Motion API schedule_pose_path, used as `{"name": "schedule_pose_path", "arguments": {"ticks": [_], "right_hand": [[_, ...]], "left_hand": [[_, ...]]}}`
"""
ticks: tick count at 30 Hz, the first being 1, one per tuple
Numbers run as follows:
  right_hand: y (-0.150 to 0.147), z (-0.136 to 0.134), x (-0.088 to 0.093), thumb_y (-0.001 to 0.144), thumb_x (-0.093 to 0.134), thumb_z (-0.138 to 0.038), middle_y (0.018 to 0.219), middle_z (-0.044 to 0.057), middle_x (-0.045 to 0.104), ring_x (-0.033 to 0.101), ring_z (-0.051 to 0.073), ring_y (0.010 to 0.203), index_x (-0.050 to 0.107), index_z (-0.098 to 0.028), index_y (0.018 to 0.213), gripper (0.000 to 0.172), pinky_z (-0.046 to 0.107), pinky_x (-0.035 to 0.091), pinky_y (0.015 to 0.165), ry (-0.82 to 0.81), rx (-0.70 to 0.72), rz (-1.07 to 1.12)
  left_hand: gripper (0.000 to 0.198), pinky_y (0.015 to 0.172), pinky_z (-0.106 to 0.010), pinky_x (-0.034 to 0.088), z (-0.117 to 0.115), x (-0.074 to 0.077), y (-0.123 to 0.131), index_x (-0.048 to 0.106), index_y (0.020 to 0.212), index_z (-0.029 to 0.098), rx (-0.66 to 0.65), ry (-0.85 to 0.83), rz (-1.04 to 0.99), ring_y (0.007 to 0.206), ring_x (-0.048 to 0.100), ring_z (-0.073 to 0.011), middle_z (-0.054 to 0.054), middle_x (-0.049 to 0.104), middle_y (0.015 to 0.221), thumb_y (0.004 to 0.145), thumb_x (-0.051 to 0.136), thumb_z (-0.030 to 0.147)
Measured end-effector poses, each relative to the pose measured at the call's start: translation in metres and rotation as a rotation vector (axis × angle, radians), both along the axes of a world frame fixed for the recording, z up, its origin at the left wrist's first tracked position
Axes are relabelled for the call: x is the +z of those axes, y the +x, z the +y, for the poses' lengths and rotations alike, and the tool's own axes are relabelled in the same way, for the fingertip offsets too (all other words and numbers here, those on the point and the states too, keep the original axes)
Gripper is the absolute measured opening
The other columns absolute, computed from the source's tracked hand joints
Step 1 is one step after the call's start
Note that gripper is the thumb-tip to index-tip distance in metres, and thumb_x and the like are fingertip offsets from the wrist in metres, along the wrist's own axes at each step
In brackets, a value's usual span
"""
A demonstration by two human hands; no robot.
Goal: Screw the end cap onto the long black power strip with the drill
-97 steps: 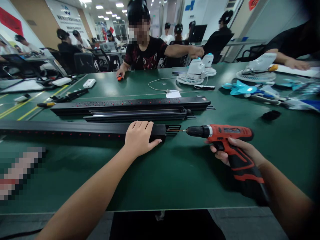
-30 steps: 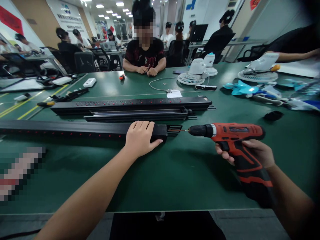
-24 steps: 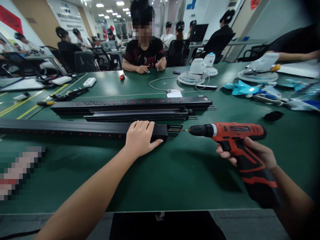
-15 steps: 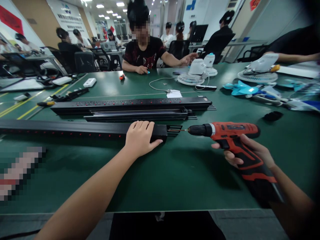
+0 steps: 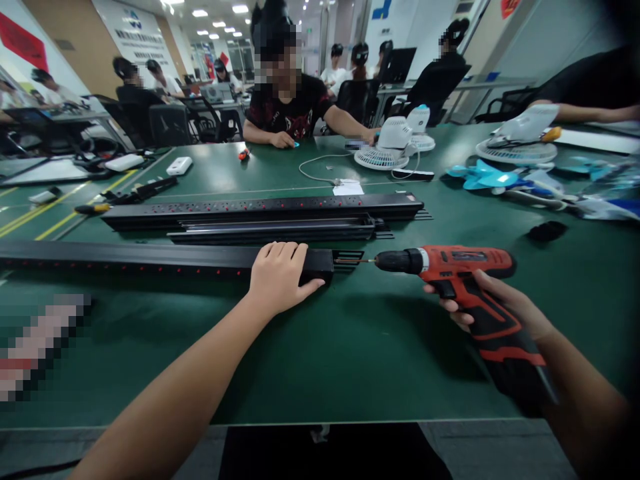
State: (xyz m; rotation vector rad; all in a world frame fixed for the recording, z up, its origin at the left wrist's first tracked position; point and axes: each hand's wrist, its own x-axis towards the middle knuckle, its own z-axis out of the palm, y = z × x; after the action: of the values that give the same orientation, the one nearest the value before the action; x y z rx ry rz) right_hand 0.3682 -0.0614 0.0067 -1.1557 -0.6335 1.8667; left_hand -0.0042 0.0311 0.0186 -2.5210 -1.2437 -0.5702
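Note:
My left hand (image 5: pixel 279 277) is wrapped over the right end of a long black power strip (image 5: pixel 150 257), its thumb along the near side. Red dots run along the strip's near face, and a slotted black bracket (image 5: pixel 353 257) sticks out of its right end. In my right hand (image 5: pixel 520 303) is a red and black cordless drill (image 5: pixel 465 260), gripped by the handle with fingers near the trigger. The drill lies level and points left. Its thin bit (image 5: pixel 363 261) reaches over the bracket toward the strip's end; where the tip touches is too small to tell.
Behind lie a second black power strip (image 5: pixel 260 208) and dark rails (image 5: pixel 280 230). White fan parts (image 5: pixel 383 150), blue fan blades (image 5: pixel 483 177) and a black object (image 5: pixel 547 231) are to the right. A co-worker (image 5: pixel 295 110) sits across the green table (image 5: pixel 320 360).
The drill and my right hand have shifted very slightly left. My left hand stays on the power strip. Across the table, the co-worker's outstretched hand has lowered to beside the white fan part.

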Motion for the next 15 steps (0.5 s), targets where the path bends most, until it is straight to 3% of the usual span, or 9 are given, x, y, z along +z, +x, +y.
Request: {"name": "schedule_pose_path", "arguments": {"ticks": [5,9,15], "right_hand": [[0.012,-0.002,-0.012,0.078,0.071,-0.047,0.077,0.007,0.071,0.065,0.016,0.056,0.070,-0.019,0.103,0.037,0.021,0.058,0.048,0.020,-0.033,0.001],[0.020,-0.005,-0.020,0.082,0.069,-0.039,0.082,0.010,0.074,0.072,0.020,0.064,0.069,-0.020,0.105,0.030,0.023,0.064,0.057,0.013,-0.106,-0.054],[0.019,-0.003,-0.020,0.083,0.069,-0.034,0.081,0.012,0.077,0.075,0.022,0.068,0.071,-0.019,0.101,0.024,0.021,0.065,0.064,0.052,-0.128,-0.119]], "left_hand": [[0.060,0.099,-0.047,0.040,0.000,0.001,0.000,0.058,0.123,0.015,0.005,-0.018,0.001,0.106,0.059,-0.0319,-0.015,0.065,0.112,0.084,0.059,0.061],[0.059,0.099,-0.046,0.039,0.000,0.001,0.000,0.057,0.123,0.017,0.011,-0.029,0.001,0.107,0.058,-0.0318,-0.014,0.065,0.113,0.085,0.058,0.061],[0.059,0.098,-0.047,0.040,0.000,0.000,0.000,0.057,0.123,0.016,0.005,-0.020,-0.001,0.106,0.058,-0.0321,-0.014,0.065,0.112,0.084,0.059,0.060]]}}
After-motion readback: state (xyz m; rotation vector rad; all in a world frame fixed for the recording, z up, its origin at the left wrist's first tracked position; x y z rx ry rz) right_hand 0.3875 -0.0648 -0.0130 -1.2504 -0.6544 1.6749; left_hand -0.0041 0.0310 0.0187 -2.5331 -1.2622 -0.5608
